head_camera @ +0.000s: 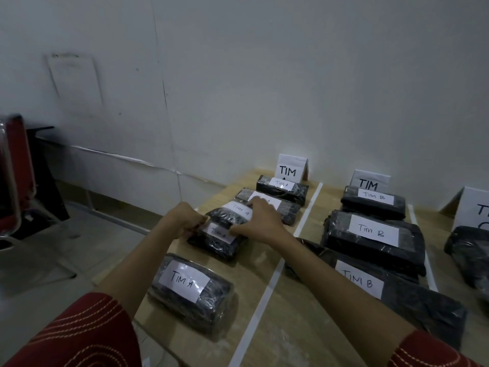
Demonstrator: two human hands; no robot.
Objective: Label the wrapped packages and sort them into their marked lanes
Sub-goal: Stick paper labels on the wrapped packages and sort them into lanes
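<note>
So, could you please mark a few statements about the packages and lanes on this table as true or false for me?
1. The left hand and the right hand both touch a package in the Tim A lane. True.
2. The Tim B lane holds five packages. False: three packages show there.
3. The nearest package in the Tim A lane has no label. False: it bears a white label reading "Tim A".
4. Strips of white tape divide the lanes. True.
</note>
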